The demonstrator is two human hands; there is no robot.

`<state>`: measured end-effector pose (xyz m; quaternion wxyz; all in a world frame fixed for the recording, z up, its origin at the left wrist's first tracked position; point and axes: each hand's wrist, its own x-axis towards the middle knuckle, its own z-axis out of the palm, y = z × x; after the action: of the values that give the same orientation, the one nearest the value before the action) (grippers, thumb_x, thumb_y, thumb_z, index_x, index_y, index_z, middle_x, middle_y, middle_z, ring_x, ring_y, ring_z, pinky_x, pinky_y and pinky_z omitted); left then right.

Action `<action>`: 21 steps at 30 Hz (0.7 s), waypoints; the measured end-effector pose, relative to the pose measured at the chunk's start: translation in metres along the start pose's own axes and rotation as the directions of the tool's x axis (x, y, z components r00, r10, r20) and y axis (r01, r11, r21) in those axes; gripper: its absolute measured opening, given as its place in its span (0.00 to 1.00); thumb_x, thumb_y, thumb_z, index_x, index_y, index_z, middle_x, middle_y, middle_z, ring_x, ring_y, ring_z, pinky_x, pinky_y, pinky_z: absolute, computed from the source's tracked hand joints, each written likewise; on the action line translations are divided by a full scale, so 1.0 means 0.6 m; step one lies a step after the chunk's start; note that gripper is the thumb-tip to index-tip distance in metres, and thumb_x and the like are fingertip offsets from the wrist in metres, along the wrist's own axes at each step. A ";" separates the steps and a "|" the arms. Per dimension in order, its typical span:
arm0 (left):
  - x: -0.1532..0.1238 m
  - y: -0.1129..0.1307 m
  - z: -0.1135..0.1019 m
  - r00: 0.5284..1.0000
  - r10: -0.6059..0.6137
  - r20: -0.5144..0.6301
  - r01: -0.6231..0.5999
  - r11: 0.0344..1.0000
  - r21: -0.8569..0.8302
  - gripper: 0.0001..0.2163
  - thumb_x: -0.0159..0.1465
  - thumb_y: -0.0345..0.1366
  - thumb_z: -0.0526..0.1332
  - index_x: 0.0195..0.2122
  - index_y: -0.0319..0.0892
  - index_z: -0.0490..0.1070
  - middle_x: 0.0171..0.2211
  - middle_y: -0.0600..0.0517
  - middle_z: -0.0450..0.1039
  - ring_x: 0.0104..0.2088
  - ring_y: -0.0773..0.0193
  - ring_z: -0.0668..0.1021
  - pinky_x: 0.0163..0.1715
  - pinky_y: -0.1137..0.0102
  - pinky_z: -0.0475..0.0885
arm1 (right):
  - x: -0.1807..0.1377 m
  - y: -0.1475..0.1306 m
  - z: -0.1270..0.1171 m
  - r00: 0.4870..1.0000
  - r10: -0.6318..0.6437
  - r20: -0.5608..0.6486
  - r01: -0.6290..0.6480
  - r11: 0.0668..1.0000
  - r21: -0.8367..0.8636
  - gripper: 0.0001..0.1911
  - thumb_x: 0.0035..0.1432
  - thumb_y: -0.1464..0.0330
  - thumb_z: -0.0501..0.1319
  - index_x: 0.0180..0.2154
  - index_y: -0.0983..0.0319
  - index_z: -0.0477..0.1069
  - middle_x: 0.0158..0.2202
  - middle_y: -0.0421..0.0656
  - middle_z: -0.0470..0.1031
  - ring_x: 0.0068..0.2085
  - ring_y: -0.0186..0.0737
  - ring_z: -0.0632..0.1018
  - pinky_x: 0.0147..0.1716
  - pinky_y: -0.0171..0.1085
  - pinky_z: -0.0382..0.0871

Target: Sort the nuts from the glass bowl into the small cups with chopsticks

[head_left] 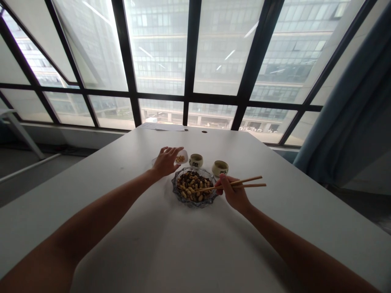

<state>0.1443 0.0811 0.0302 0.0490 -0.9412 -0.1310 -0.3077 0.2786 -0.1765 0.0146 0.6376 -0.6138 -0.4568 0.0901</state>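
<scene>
My left hand [166, 161] is closed on a small clear cup [185, 154], tilted on its side, with pale nuts [180, 158] inside. Just below it stands a scalloped glass bowl [175, 190] filled with a mix of peanuts [200, 197] and dark seeds. A pair of wooden chopsticks [249, 185] is in the grip of my right hand [235, 193], at the bowl's right side. One chopstick reaches in among the nuts; whether the tips pinch anything is too small to tell.
Two pale ceramic cups with dark characters, a left cup [196, 160] and a right cup [220, 168], stand behind the bowl. Something clear [153, 162] is partly hidden behind my left hand. White paper [165, 127] lies at the far edge of the white table [137, 252].
</scene>
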 end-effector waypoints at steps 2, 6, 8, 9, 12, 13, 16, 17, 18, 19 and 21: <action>-0.003 0.001 0.000 1.000 -0.010 0.015 0.010 1.000 0.005 0.31 0.58 0.37 0.62 0.63 0.42 0.59 0.59 0.43 0.71 0.57 0.49 0.73 0.62 0.54 0.58 | 0.003 0.006 -0.001 0.998 0.018 -0.061 -0.017 1.000 0.012 0.32 0.56 0.40 0.59 0.21 0.61 0.74 0.13 0.41 0.69 0.17 0.34 0.71 0.16 0.33 0.64; -0.002 0.004 0.000 0.993 -0.075 0.086 0.074 0.997 0.020 0.32 0.59 0.43 0.62 0.64 0.41 0.58 0.58 0.42 0.72 0.57 0.48 0.74 0.64 0.54 0.55 | 0.015 0.034 -0.006 0.976 0.122 -0.178 -0.094 0.983 0.159 0.32 0.55 0.40 0.60 0.19 0.62 0.72 0.11 0.40 0.67 0.14 0.33 0.69 0.14 0.33 0.62; 0.005 0.003 0.001 0.970 -0.169 0.177 0.164 0.986 0.039 0.34 0.58 0.47 0.63 0.64 0.41 0.57 0.56 0.41 0.73 0.57 0.47 0.74 0.64 0.53 0.53 | 0.024 0.052 -0.009 0.956 0.201 -0.216 -0.140 0.953 0.269 0.32 0.54 0.41 0.61 0.18 0.62 0.71 0.11 0.40 0.67 0.13 0.32 0.68 0.13 0.33 0.61; 0.012 0.001 0.001 0.941 -0.236 0.243 0.231 0.972 0.048 0.36 0.58 0.49 0.63 0.64 0.40 0.56 0.54 0.40 0.74 0.56 0.46 0.74 0.64 0.52 0.54 | 0.029 0.061 -0.012 0.945 0.236 -0.229 -0.157 0.936 0.316 0.31 0.54 0.41 0.62 0.19 0.62 0.71 0.11 0.40 0.67 0.13 0.32 0.67 0.13 0.32 0.60; 0.038 -0.004 0.002 0.803 -0.390 0.451 0.401 0.913 0.075 0.42 0.56 0.56 0.62 0.66 0.39 0.52 0.55 0.38 0.74 0.59 0.44 0.73 0.63 0.50 0.54 | 0.044 0.081 -0.025 0.918 0.318 -0.237 -0.184 0.871 0.455 0.29 0.54 0.44 0.64 0.18 0.61 0.69 0.11 0.39 0.67 0.13 0.32 0.67 0.13 0.33 0.62; 0.049 -0.003 0.003 0.770 -0.407 0.491 0.423 0.902 0.084 0.44 0.56 0.58 0.62 0.67 0.39 0.51 0.58 0.36 0.71 0.61 0.44 0.70 0.63 0.50 0.53 | 0.049 0.086 -0.030 0.915 0.334 -0.228 -0.188 0.850 0.492 0.28 0.55 0.45 0.64 0.18 0.61 0.68 0.11 0.39 0.66 0.13 0.33 0.67 0.14 0.34 0.63; 0.084 0.014 0.010 0.785 -0.363 0.502 0.378 0.923 0.076 0.44 0.56 0.61 0.60 0.67 0.40 0.51 0.64 0.36 0.64 0.66 0.43 0.63 0.65 0.48 0.47 | 0.056 0.093 -0.043 0.912 0.368 -0.183 -0.218 0.811 0.543 0.26 0.56 0.48 0.64 0.18 0.60 0.67 0.11 0.38 0.65 0.13 0.33 0.67 0.14 0.35 0.64; 0.095 0.025 0.015 0.806 -0.329 0.491 0.346 0.936 0.060 0.43 0.57 0.61 0.59 0.67 0.40 0.51 0.65 0.36 0.63 0.66 0.44 0.63 0.66 0.48 0.46 | 0.057 0.094 -0.045 0.911 0.380 -0.159 -0.239 0.802 0.547 0.26 0.56 0.49 0.64 0.18 0.61 0.67 0.10 0.38 0.65 0.13 0.33 0.66 0.15 0.35 0.63; 0.107 0.036 0.020 0.824 -0.292 0.485 0.311 0.949 0.042 0.42 0.58 0.61 0.58 0.67 0.41 0.52 0.64 0.37 0.63 0.66 0.44 0.63 0.66 0.48 0.44 | 0.056 0.094 -0.047 0.911 0.391 -0.132 -0.261 0.794 0.549 0.26 0.56 0.49 0.65 0.18 0.61 0.67 0.10 0.38 0.65 0.13 0.32 0.66 0.15 0.34 0.63; 0.117 0.048 0.026 0.833 -0.258 0.489 0.279 0.960 0.031 0.41 0.59 0.61 0.58 0.67 0.41 0.52 0.64 0.37 0.64 0.66 0.45 0.63 0.66 0.48 0.43 | 0.055 0.095 -0.048 0.911 0.399 -0.106 -0.281 0.787 0.549 0.26 0.56 0.49 0.65 0.17 0.61 0.67 0.10 0.38 0.64 0.13 0.32 0.66 0.15 0.34 0.63; 0.136 0.070 0.040 0.825 -0.217 0.522 0.236 0.971 0.031 0.41 0.59 0.60 0.59 0.67 0.40 0.53 0.63 0.36 0.65 0.66 0.45 0.64 0.66 0.47 0.42 | 0.051 0.096 -0.048 0.913 0.404 -0.058 -0.309 0.776 0.550 0.26 0.56 0.50 0.65 0.17 0.61 0.67 0.09 0.38 0.64 0.13 0.32 0.65 0.15 0.34 0.62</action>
<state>0.2326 0.0625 0.0585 -0.0415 -0.9676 -0.2446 -0.0470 0.3416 -0.1626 -0.0158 0.7898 -0.4949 -0.2320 0.2783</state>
